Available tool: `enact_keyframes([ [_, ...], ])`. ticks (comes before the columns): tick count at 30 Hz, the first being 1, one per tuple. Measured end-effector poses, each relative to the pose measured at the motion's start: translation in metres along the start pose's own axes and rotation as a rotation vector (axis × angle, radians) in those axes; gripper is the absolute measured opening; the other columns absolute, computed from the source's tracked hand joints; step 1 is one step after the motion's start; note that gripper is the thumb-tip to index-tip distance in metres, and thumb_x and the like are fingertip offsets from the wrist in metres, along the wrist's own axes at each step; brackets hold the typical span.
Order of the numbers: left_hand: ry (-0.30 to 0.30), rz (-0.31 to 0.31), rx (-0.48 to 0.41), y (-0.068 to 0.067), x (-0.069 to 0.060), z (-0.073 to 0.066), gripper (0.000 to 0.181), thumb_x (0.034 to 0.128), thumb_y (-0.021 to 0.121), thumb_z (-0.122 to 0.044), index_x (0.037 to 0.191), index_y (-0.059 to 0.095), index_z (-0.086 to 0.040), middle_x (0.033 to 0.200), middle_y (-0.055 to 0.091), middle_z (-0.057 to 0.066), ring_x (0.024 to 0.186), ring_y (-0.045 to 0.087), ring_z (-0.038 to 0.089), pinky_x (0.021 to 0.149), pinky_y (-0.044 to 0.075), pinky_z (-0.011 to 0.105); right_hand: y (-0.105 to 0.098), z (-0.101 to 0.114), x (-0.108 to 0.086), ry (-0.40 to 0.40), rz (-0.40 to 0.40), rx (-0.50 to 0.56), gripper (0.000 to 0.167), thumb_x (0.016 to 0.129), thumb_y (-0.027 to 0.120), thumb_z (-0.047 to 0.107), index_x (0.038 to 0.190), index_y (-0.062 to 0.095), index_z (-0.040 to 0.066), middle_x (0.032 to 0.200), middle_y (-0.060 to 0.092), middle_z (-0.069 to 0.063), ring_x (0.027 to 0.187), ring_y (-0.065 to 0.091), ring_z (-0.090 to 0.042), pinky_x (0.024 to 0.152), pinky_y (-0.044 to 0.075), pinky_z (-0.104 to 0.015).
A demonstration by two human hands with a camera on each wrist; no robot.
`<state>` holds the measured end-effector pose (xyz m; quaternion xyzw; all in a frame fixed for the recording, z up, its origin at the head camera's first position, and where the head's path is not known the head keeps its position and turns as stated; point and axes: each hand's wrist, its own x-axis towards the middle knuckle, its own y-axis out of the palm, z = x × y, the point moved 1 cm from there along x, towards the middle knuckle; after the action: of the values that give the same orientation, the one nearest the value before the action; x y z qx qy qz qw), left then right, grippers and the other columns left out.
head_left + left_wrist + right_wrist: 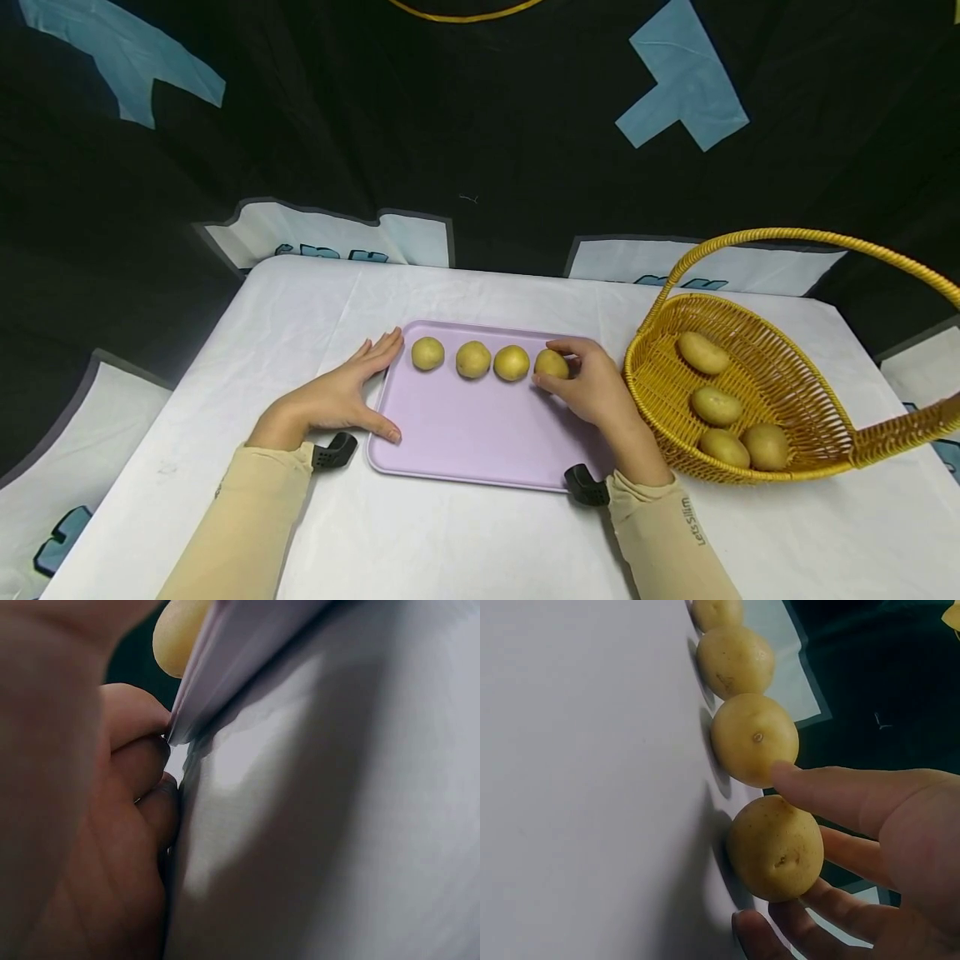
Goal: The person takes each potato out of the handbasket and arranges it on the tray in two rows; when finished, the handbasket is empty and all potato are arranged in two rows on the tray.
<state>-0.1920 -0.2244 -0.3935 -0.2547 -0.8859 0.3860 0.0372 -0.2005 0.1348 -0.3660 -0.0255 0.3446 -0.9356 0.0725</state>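
Four spuds [473,359] chilling on a tray [465,442]
Left hand [337,398] splayed against it, right hand [592,385] curled round the end spud [551,364].

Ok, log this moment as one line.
left hand: at tray, left edge | right hand: around rightmost tray potato | tray: four potatoes, in a row | basket: four more potatoes

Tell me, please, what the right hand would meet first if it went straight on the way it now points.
Curled around the end potato, the right hand would likely meet the next potato along the row first, though the gap is hard to judge.
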Motion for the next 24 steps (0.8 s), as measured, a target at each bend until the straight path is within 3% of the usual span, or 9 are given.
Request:
enact_keyframes([
  [12,0.003,0.003,-0.007,0.0004,0.0006,0.0003,0.141,0.057,0.095,-0.051,0.162,0.013,-0.007,0.168,0.0,0.006,0.151,-0.01,0.039,0.119,-0.001,0.061,-0.0005,-0.0029,0.0006,-0.053,0.062,0.035,0.063,0.08,0.085,0.007,0.136,0.058,-0.006,0.132,0.059,-0.024,0.114,0.061,-0.039,0.096,0.051,-0.049],
  [18,-0.002,0.003,-0.009,0.0011,0.0004,0.0001,0.14,0.0573,0.095,-0.051,0.162,0.012,-0.008,0.168,0.0,0.005,0.151,-0.01,0.039,0.119,-0.001,0.061,-0.0002,-0.0032,-0.0004,-0.045,0.075,0.032,0.067,0.079,0.085,0.007,0.139,0.056,-0.004,0.132,0.06,-0.022,0.114,0.061,-0.039,0.093,0.052,-0.048],
  [24,-0.003,0.002,-0.004,0.0004,-0.0003,0.0002,0.14,0.0577,0.095,-0.051,0.162,0.013,-0.008,0.168,0.0,0.005,0.151,-0.01,0.039,0.119,-0.001,0.061,-0.0009,-0.0019,-0.0008,-0.053,0.059,0.024,0.07,0.078,0.086,0.008,0.139,0.056,-0.003,0.137,0.055,-0.023,0.115,0.059,-0.04,0.097,0.049,-0.049],
])
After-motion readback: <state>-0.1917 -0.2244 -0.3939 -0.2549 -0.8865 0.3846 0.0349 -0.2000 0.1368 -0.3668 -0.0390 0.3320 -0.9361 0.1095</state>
